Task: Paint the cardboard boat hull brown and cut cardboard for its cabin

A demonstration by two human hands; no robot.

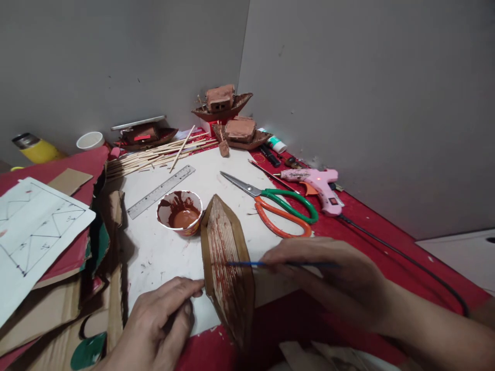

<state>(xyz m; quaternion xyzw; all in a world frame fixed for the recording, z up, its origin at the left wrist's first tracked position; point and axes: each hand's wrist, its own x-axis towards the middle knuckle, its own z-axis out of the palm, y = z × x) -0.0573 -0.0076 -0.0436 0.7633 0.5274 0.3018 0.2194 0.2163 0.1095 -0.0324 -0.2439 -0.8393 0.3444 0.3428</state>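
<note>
A cardboard model boat (pixel 221 247) lies in front of me, its ribbed inside partly coated with wet reddish-brown paint. Between the fingers of my right hand (pixel 325 278) is a thin blue paintbrush (pixel 247 264), its tip on the ribbed floor of the boat. My left hand (pixel 162 314) is at the boat's left edge, fingers curled and fingertips touching the rim; the thumb is tucked under. Just beyond the hull stands a paper cup (pixel 180 212) with brown paint inside and streaks down its wall.
Scissors (pixel 266 198), a pink glue gun (pixel 319 188) with a cord, and a ruler (pixel 160 191) lie around. Finished brown boats (pixel 222 103) stand at the back near bamboo sticks (pixel 154 157). Cardboard pieces (pixel 104 309) and a drawn sheet (pixel 42 221) are stacked at left.
</note>
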